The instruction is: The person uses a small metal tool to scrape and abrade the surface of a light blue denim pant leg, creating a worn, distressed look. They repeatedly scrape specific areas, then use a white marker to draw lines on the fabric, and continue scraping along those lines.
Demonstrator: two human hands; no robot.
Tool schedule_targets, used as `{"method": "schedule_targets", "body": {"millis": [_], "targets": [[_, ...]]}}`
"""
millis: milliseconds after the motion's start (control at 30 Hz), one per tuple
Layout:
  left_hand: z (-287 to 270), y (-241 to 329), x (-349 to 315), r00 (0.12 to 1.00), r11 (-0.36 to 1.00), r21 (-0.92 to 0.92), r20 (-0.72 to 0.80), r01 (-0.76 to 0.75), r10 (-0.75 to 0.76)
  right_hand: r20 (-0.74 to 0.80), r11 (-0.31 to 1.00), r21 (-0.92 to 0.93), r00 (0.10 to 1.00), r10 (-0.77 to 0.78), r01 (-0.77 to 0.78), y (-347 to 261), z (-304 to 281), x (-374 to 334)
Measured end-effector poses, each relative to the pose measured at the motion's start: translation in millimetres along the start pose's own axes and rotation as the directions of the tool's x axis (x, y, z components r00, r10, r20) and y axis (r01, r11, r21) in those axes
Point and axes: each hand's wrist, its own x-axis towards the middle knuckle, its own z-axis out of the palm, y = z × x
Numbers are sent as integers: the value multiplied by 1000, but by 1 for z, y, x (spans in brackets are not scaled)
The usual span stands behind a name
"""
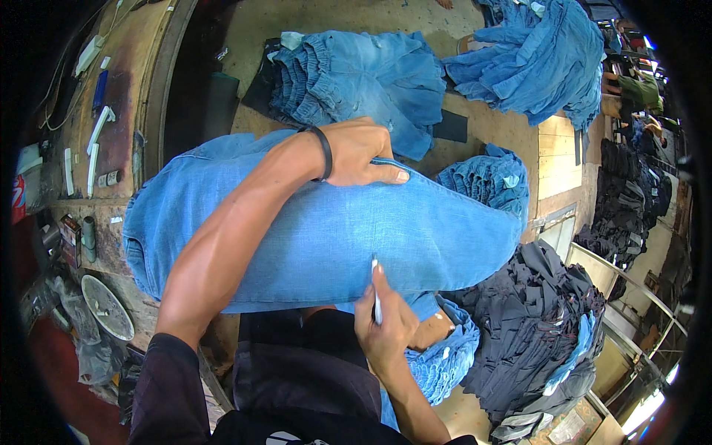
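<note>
A light-blue denim garment [319,245], probably a pair of jeans, lies stretched across in front of me. My left hand [356,152] grips its far edge, the thumb pressed flat on the cloth and the fingers curled out of sight. A black band circles that wrist. Near the garment's front edge, my right hand [386,315] pinches a slim white pen-like tool [377,305]. The tool's dark tip touches the denim or sits just over it; I cannot tell which. Whatever supports the cloth underneath is hidden.
Beyond the garment lies a stack of elastic-waisted denim [363,78], with a heap of blue denim [534,63] farther right. A large dark cloth pile [530,326] stands at right. White pieces [93,167] lie on the wooden bench at left, above a round dish [107,308].
</note>
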Motion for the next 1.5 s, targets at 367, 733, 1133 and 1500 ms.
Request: {"method": "schedule_targets", "body": {"millis": [367,733,1133,1500], "targets": [[1,-1,-1,999,998,-54,-23,-31,30,-102,999,4,994,-49,50,11,16,33],[1,-1,0,999,999,-30,13,29,-29,-49,999,31,999,-22,24,-2,-5,-6],[2,-2,0,999,1000,15,-29,-25,25,25,996,-73,998,58,-56,6,10,34],[1,0,-1,999,1000,0,-29,-24,24,-88,999,-14,995,-40,39,8,0,12]]}}
